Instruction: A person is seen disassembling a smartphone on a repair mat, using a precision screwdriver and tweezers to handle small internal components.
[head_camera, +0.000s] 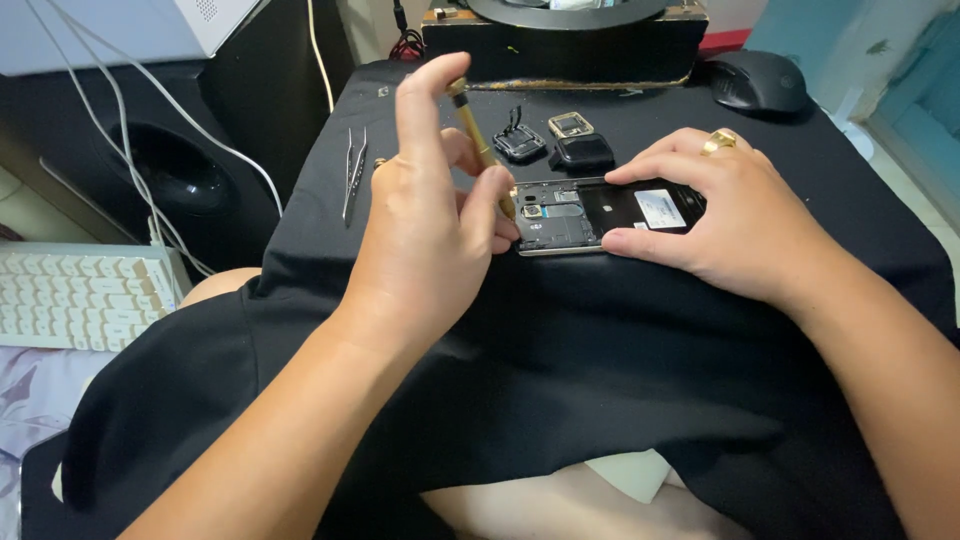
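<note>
Head view: a person's left hand (425, 235) pinches a slim gold-coloured metal screwdriver (478, 140), forefinger capping its top to steady it, tip set into the top end of an opened black smartphone (590, 215) lying on black cloth (600, 340). Right hand (720, 215) presses flat, unclenched, pinning the phone's lower half. Beyond lie small black removed parts (550, 145), steel tweezers (353, 172) and a black computer mouse (757, 82).
</note>
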